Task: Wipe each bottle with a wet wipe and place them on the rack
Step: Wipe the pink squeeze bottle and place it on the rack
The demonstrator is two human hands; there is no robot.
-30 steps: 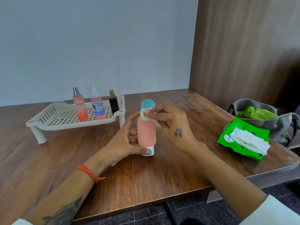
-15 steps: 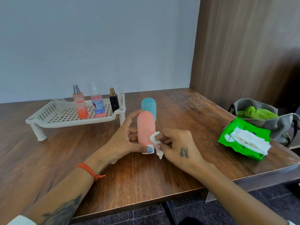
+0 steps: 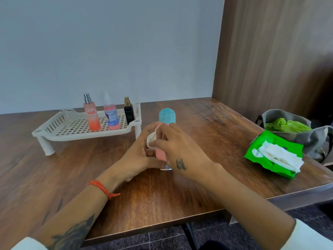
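The left hand (image 3: 138, 157) is gripping a pink rounded plastic bottle (image 3: 161, 154) standing upright on the brown wooden worktop (image 3: 180, 193), its fingers (image 3: 150, 128) curling round the bottle's far side. The right hand (image 3: 177, 150) is reaching across the bottle, its fingers (image 3: 162, 139) pinching a small white wet wipe (image 3: 151, 139) against the bottle's left side. Just behind both hands' fingers a light blue rounded bottle (image 3: 167, 115) is standing on the worktop. Beyond the left fingers a white slotted plastic rack (image 3: 72, 126) is carrying an orange spray bottle (image 3: 92, 117), a pink spray bottle (image 3: 111, 116) and a black perfume bottle (image 3: 129, 113). Well right of the right fingers a green wet-wipe pack (image 3: 274, 156) is lying open, near a grey bag (image 3: 313, 139).
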